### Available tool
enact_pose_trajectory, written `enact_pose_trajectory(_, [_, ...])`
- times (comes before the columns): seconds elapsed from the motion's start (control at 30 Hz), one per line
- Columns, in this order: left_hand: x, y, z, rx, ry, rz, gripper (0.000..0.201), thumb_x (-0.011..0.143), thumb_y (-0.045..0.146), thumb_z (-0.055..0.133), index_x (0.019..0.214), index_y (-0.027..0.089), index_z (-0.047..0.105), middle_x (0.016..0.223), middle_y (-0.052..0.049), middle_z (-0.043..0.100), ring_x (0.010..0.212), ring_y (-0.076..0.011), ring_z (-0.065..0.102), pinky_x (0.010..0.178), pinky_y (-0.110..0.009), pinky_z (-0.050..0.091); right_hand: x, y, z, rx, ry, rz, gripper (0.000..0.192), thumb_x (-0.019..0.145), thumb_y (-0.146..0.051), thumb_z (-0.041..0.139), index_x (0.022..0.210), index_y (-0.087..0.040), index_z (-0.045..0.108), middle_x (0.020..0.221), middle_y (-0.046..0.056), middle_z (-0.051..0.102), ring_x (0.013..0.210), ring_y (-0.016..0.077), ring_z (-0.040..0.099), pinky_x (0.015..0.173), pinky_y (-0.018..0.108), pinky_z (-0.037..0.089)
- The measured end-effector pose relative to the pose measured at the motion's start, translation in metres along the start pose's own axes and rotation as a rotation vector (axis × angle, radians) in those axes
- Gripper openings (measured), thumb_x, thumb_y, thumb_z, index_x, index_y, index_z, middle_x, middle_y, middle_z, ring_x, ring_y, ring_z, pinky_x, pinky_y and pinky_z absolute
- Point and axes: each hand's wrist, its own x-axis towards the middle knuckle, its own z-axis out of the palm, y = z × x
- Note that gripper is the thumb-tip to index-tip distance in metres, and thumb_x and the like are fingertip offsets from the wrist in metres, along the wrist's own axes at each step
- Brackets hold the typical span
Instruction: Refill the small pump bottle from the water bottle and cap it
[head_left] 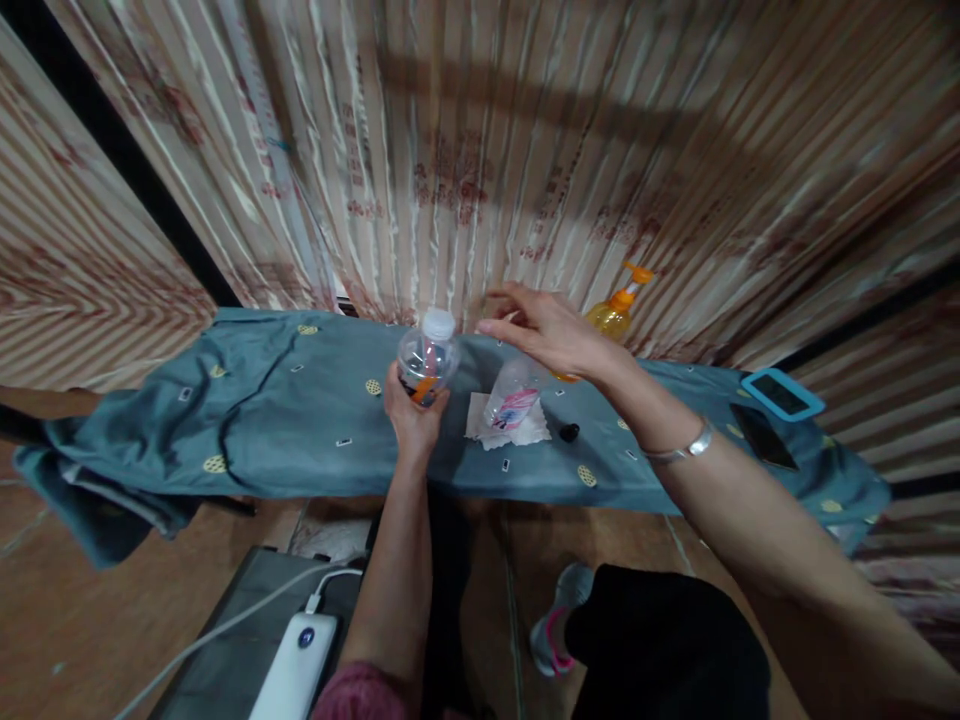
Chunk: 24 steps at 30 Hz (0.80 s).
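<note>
My left hand (415, 415) is wrapped round a clear plastic bottle (427, 358) with a white cap and an orange and black label, held upright over the cloth. To its right my right hand (541, 325) hangs in the air, with thumb and fingers apart and nothing visible between them. Below that hand a small clear bottle (513, 395) with a pink label, its top uncapped as far as I can see, is on a white paper tissue (536, 432). A small black cap (569, 432) lies just right of the tissue.
A yellow pump bottle (611, 315) stands behind my right hand. A blue-framed device (784, 394) and a dark phone (763, 436) lie at the right of the cloth-covered table (292, 430). A white power bank (294, 665) with a cable sits below left. Behind hangs a pleated curtain (465, 150).
</note>
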Motion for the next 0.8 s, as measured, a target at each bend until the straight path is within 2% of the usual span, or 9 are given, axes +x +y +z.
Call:
enact_pose_trajectory(0.1, [0.005,-0.007,-0.007,-0.018,0.002,-0.115,0.093,0.061,0.030,0.084,0.142,0.017,0.039,0.137,-0.016,0.060,0.128,-0.0291,0.058,0.109,-0.042,0.046,-0.033,0.048,0.007,0.168,0.194,0.094,0.060,0.095,-0.052,0.059,0.139,-0.012,0.053,0.117,0.014,0.068,0.095,0.0196,0.068,0.085,0.032,0.052])
enact_pose_trajectory(0.17, [0.006,-0.008,-0.010,-0.018,0.002,-0.145,0.093,0.060,0.030,0.084,0.142,0.017,0.041,0.137,-0.016,0.059,0.129,-0.0293,0.057,0.110,-0.042,0.045,-0.059,0.081,0.022,0.216,0.271,0.205,0.056,0.094,-0.049,0.059,0.137,-0.012,0.055,0.116,0.014,0.069,0.098,0.0209,0.069,0.087,0.034,0.053])
enact_pose_trajectory(0.3, [0.002,-0.003,-0.009,-0.042,-0.022,-0.130,0.096,0.060,0.026,0.084,0.144,0.013,0.039,0.141,-0.019,0.055,0.134,-0.0305,0.054,0.114,-0.043,0.041,-0.107,0.128,0.065,0.149,0.218,0.505,0.049,0.094,-0.037,0.059,0.137,-0.012,0.055,0.118,0.015,0.070,0.098,0.0227,0.071,0.090,0.036,0.054])
enact_pose_trajectory(0.37, [0.001,0.000,-0.007,-0.061,-0.008,-0.122,0.102,0.059,0.025,0.084,0.148,0.012,0.034,0.147,-0.021,0.050,0.139,-0.0310,0.050,0.117,-0.042,0.038,-0.124,0.140,0.085,0.068,0.144,0.632,0.055,0.094,-0.037,0.060,0.142,-0.012,0.052,0.120,0.016,0.069,0.099,0.0249,0.071,0.091,0.037,0.054])
enact_pose_trajectory(0.47, [-0.001,0.002,-0.010,-0.050,0.032,-0.121,0.117,0.058,0.026,0.085,0.154,0.008,0.021,0.158,-0.027,0.035,0.149,-0.0335,0.036,0.123,-0.043,0.028,-0.139,0.148,0.108,-0.047,0.065,0.668,0.063,0.093,-0.042,0.063,0.146,-0.011,0.048,0.126,0.019,0.067,0.109,0.0283,0.070,0.095,0.038,0.053])
enact_pose_trajectory(0.6, [-0.008,0.015,-0.027,0.044,0.109,-0.076,0.122,0.063,0.037,0.085,0.156,0.006,0.012,0.164,-0.031,0.017,0.157,-0.0367,0.015,0.127,-0.050,0.016,-0.146,0.156,0.127,-0.114,0.049,0.626,0.044,0.094,-0.030,0.061,0.135,-0.013,0.060,0.131,0.017,0.065,0.119,0.0283,0.066,0.102,0.038,0.050])
enact_pose_trajectory(0.7, [-0.022,0.041,-0.038,0.157,0.149,0.138,0.112,0.074,0.048,0.079,0.158,0.013,0.014,0.166,-0.026,0.016,0.158,-0.0358,0.012,0.127,-0.054,0.012,-0.147,0.163,0.131,-0.037,0.084,0.660,0.029,0.094,-0.028,0.058,0.118,-0.015,0.068,0.124,0.015,0.068,0.116,0.0290,0.067,0.101,0.041,0.050])
enact_pose_trajectory(0.73, [-0.029,0.050,-0.038,0.164,0.136,0.225,0.104,0.078,0.047,0.077,0.158,0.016,0.018,0.167,-0.024,0.017,0.158,-0.0344,0.013,0.128,-0.054,0.012,-0.148,0.165,0.130,0.024,0.110,0.675,0.027,0.093,-0.030,0.059,0.113,-0.015,0.069,0.120,0.015,0.070,0.112,0.0291,0.068,0.099,0.041,0.051])
enact_pose_trajectory(0.8, [-0.043,0.065,-0.028,0.119,0.049,0.348,0.093,0.080,0.042,0.076,0.156,0.021,0.027,0.162,-0.020,0.030,0.155,-0.0334,0.023,0.127,-0.053,0.018,-0.146,0.167,0.126,0.214,0.183,0.701,0.028,0.091,-0.039,0.061,0.104,-0.015,0.069,0.103,0.013,0.074,0.097,0.0276,0.071,0.090,0.039,0.055])
